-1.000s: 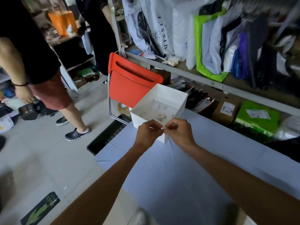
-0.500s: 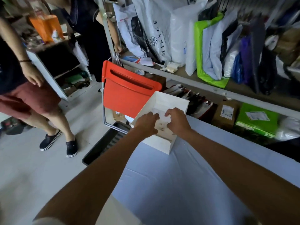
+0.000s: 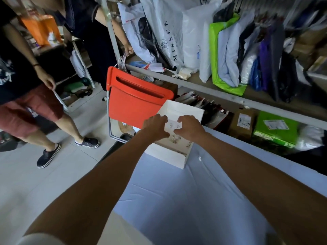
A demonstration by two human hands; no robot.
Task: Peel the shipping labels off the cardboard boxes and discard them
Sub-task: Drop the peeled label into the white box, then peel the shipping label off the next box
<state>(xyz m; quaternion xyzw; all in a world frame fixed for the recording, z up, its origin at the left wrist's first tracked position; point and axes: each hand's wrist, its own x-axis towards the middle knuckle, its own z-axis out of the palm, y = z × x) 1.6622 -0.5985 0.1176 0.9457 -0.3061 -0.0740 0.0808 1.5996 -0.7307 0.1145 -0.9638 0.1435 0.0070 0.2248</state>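
Observation:
A white open-topped box (image 3: 169, 156) stands at the far left end of the table, with several small paper scraps (image 3: 177, 139) on its bottom. My left hand (image 3: 155, 127) and my right hand (image 3: 190, 128) hover side by side over its opening, a small gap between them, fingers loosely bent downward. I see nothing held in either hand. One tiny white scrap (image 3: 199, 158) lies on the cloth just right of the box. A brown cardboard box (image 3: 235, 128) with a shipping label (image 3: 244, 121) and a green box (image 3: 261, 131) with a label (image 3: 276, 125) sit under the shelf behind the table.
The table is covered in a pale blue cloth (image 3: 185, 200). A red folding chair (image 3: 134, 103) stands right behind the white box. Two people (image 3: 26, 96) stand on the tiled floor at left. A shelf rail (image 3: 221, 93) carries hanging bags.
My hands pinched a small scrap together in front of the box one second ago. They have since moved forward over its opening and come apart. The person at left stepped closer.

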